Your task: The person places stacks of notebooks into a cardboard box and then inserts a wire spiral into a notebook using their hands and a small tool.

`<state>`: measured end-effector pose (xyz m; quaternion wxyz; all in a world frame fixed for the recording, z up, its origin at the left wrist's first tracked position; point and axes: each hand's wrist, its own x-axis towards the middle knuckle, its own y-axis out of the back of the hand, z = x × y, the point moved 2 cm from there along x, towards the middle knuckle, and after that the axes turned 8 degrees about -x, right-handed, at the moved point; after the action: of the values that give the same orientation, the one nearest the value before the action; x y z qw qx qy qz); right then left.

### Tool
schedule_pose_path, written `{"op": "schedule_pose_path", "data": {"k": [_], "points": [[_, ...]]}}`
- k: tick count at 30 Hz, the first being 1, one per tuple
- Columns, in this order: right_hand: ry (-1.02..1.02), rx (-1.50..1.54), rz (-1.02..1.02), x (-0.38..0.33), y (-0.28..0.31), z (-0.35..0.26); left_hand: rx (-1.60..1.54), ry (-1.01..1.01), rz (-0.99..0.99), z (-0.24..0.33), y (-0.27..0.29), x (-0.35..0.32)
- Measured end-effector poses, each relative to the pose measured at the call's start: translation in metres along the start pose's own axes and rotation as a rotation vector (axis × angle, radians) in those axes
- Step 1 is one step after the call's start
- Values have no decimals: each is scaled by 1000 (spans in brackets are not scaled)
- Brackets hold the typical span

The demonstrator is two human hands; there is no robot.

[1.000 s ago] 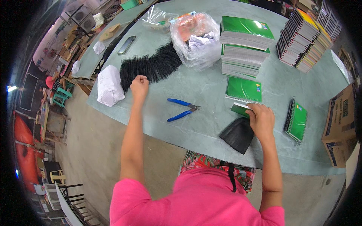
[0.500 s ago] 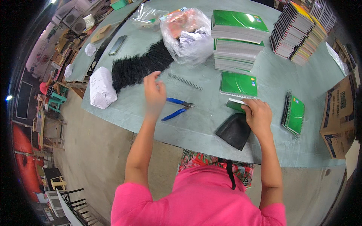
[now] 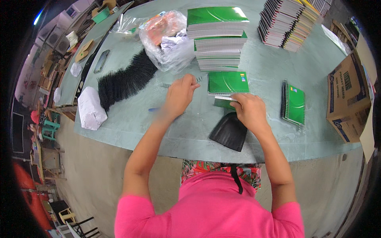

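My left hand [image 3: 181, 94] is closed with its fingers bunched over a thin dark wire coil [image 3: 165, 85], whose ends show on either side of the fingers. My right hand [image 3: 250, 112] pinches a small green-covered notebook [image 3: 223, 103], white page edges up. Just beyond it lies a flat green notebook [image 3: 228, 82] with a row of holes or coils along its near edge. Below my right hand sits a black, round-topped block [image 3: 230, 133]. Under my left forearm only a blue handle [image 3: 154, 109] of the pliers shows; the rest is hidden.
Behind stand a tall stack of green notebooks [image 3: 217, 27] and stacks of bound books [image 3: 283, 23]. At left are a heap of black coils [image 3: 125, 77], a clear plastic bag [image 3: 168, 43], a white wrapped bundle [image 3: 92, 108] and a phone [image 3: 101, 61]. Coil-bound green notebooks [image 3: 294, 104] and a cardboard box [image 3: 347, 99] are at right.
My left hand has moved right and closed over the wire coil, which now lies at a different slant. Its forearm now covers most of the pliers. My right hand still holds the notebook.
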<state>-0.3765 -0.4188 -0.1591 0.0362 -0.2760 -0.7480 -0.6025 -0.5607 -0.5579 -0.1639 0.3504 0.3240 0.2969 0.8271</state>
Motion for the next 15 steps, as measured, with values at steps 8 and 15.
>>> {"op": "schedule_pose_path", "data": {"k": [8,15], "points": [[-20,26,-5,9,2,-10,-259,-164,-2,34,-10,-44],[24,-11,-40,5,5,-12,-378,81,112,38,-17,-43]]}}
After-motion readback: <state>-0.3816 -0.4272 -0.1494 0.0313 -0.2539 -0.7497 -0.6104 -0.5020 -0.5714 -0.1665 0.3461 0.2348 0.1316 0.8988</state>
